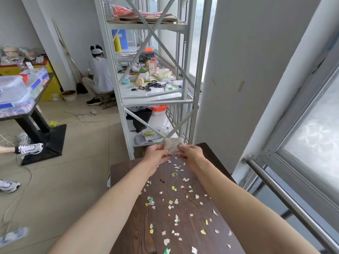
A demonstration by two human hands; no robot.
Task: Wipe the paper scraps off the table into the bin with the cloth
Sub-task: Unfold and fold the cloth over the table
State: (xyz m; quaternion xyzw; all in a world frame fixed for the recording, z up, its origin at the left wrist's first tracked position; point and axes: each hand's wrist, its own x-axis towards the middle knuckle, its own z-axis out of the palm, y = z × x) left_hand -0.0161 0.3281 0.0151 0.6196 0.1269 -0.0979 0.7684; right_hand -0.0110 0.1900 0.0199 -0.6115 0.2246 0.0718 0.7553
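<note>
Both my hands hold a small beige cloth [172, 145] above the far end of the dark wooden table [132, 228]. My left hand [156, 153] grips its left side and my right hand [190, 153] grips its right side. Several paper scraps [174, 200], white, yellow and green, lie scattered along the table from just below my hands down to the near edge. No bin is in view.
A white metal shelf rack [152, 99] full of small items stands beyond the table's far end. A white pillar [247, 88] and a window with a steel rail [286, 195] run along the right. A seated person [100, 77], cables and another table [22, 107] are at the left.
</note>
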